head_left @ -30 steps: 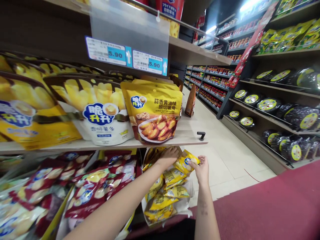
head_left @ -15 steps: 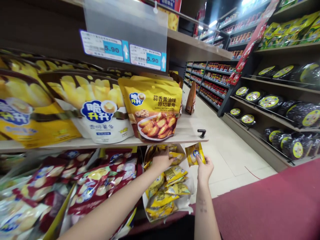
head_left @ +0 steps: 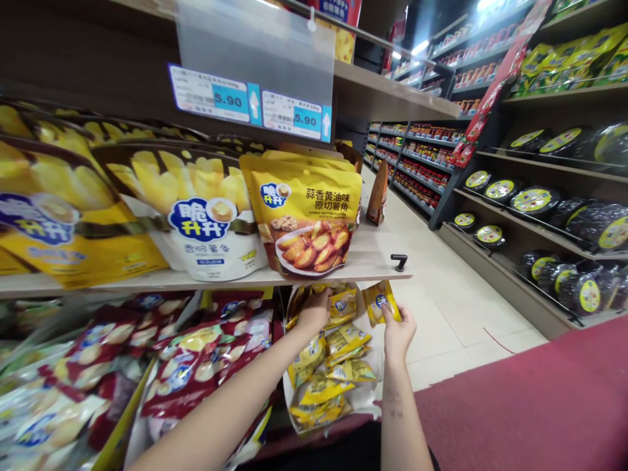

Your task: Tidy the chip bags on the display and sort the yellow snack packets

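Observation:
Between the fingers and thumb of my right hand [head_left: 400, 330] is a small yellow snack packet [head_left: 379, 302], held up at the right rim of an open white box [head_left: 369, 374]. My left hand [head_left: 315, 313] reaches into the far end of that box, among more small yellow packets [head_left: 346, 339]. Its fingertips are hidden between the packets, so whether they grip one does not show. Another yellow packet [head_left: 342, 306] lies just right of the left hand.
Above the box runs a shelf board [head_left: 294, 280] with large potato snack pouches [head_left: 309, 212] and a black hook [head_left: 399, 261] at its end. Red snack bags [head_left: 186, 366] fill boxes on the left. Price tags [head_left: 250, 101] hang above. Shelves of black round packages [head_left: 534, 199] stand right.
My left hand has shifted slightly within the box, baring more of the packet to its right. My right hand still holds its packet, slightly turned. The view has shifted a little.

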`<state>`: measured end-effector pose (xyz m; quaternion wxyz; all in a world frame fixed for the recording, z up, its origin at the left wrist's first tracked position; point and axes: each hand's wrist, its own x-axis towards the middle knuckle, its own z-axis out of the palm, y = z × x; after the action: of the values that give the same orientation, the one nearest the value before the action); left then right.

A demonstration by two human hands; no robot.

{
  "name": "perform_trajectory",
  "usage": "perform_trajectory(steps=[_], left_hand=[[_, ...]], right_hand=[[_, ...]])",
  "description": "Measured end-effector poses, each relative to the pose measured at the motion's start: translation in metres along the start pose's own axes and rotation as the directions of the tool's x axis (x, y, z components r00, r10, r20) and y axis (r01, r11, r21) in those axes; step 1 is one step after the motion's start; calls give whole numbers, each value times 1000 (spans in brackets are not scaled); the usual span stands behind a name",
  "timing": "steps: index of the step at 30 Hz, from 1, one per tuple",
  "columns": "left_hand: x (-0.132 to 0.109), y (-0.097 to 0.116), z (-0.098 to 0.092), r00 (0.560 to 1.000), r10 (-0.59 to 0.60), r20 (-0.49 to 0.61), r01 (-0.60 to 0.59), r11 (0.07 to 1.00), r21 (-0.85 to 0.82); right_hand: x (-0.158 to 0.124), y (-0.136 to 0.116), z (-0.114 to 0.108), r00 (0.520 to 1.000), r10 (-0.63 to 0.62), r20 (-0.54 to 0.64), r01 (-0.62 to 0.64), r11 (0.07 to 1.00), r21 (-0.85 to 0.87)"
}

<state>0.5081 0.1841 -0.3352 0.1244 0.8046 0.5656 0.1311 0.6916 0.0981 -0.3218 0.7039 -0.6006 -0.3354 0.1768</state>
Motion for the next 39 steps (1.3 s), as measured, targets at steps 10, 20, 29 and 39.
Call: perform_trajectory(steps=[10, 20, 29, 39], left_hand=[[-13, 7, 0, 998, 49, 34, -54, 985, 167], [1, -3, -23, 991, 95, -98, -77, 982, 173], [13, -2, -14, 995, 50, -83, -40, 992, 122], [-33, 16, -31, 953, 267, 147, -242, 956, -168]], right_hand=[[-4, -5, 6, 990, -138, 8, 138, 987, -80], [-10, -22, 11, 991, -128, -30, 129, 991, 41], [-6, -2, 15, 948, -140, 284, 125, 990, 72], [-6, 26, 22, 781, -125, 612, 227, 970, -92]])
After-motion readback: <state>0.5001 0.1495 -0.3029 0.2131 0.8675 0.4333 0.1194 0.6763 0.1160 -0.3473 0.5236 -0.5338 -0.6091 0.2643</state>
